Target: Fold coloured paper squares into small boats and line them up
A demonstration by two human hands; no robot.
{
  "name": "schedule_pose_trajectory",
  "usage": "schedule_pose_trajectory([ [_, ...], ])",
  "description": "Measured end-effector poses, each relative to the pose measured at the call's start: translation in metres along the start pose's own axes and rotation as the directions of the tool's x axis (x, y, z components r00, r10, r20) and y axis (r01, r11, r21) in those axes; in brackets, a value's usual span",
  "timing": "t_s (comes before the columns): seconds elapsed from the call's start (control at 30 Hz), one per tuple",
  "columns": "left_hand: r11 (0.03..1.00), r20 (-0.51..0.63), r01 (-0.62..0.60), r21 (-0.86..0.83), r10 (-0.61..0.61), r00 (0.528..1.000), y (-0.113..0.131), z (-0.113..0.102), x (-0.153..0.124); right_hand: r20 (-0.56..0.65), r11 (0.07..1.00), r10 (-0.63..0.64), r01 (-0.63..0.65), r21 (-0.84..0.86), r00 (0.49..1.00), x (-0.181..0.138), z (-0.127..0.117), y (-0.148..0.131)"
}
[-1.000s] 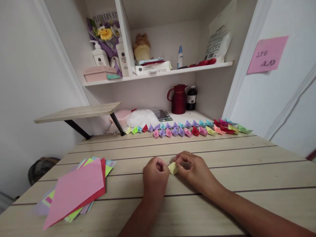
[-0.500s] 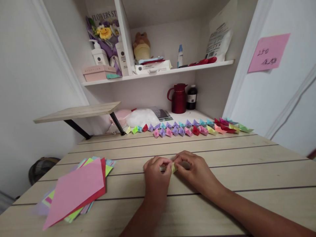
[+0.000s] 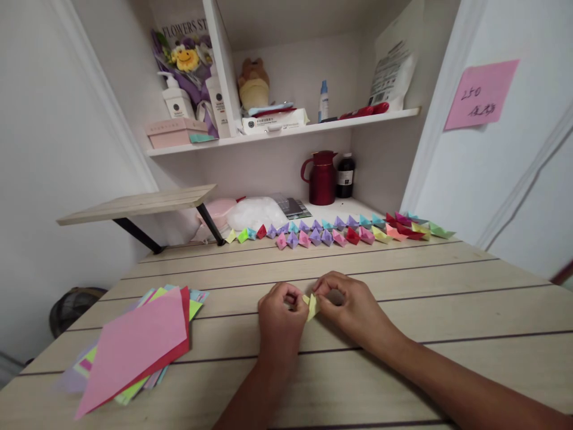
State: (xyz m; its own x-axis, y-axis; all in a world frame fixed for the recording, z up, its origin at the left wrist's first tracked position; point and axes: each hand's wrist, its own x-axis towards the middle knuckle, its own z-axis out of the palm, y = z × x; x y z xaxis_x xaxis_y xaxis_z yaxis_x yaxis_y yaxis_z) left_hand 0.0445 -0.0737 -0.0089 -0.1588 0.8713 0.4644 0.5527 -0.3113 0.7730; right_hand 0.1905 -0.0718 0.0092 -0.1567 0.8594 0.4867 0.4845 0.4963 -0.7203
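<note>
A small folded piece of yellow paper [image 3: 312,306] is held just above the slatted wooden tabletop [image 3: 430,370]. My left hand [image 3: 283,316] pinches its left side between thumb and fingers. From the right, my right hand [image 3: 347,301] grips the other side, its fingers curled and closed. The fingertips hide part of the paper's edges. Beyond my hands, folded paper boats [image 3: 352,236] in many colours stand in two rows along the back of the table.
A loose stack of coloured paper sheets [image 3: 134,340] lies at the left, pink on top. Behind it stands a small raised wooden shelf [image 3: 138,206] on black legs. A red jug [image 3: 322,178] and a dark bottle [image 3: 345,175] are at the back, under a wall shelf [image 3: 286,132].
My left fingers have shifted slightly left and down on the yellow paper, and more of it shows between my hands. The camera view has moved a little.
</note>
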Motion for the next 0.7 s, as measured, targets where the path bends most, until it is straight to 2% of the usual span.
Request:
schedule_pose_trajectory([
  [0.17, 0.993, -0.019, 0.103, -0.064, -0.104, 0.994, -0.008, 0.002, 0.003, 0.007, 0.998, 0.023, -0.023, 0.056, 1.000, 0.001, 0.001, 0.008],
  [0.4, 1.000, -0.046, 0.009, -0.012, -0.010, 0.999, -0.009, 0.001, 0.001, 0.075, 0.987, -0.019, 0.007, 0.161, 0.997, 0.001, 0.001, 0.012],
  [0.53, 1.000, -0.043, -0.013, 0.007, 0.014, 0.999, -0.006, 0.000, 0.001, 0.150, 0.991, -0.095, 0.079, 0.109, 0.984, -0.002, -0.001, 0.003],
  [0.7, 1.000, -0.036, -0.010, 0.028, 0.011, 0.999, -0.003, 0.001, 0.000, 0.195, 0.995, -0.102, 0.103, 0.005, 0.976, -0.005, 0.002, 0.005],
])
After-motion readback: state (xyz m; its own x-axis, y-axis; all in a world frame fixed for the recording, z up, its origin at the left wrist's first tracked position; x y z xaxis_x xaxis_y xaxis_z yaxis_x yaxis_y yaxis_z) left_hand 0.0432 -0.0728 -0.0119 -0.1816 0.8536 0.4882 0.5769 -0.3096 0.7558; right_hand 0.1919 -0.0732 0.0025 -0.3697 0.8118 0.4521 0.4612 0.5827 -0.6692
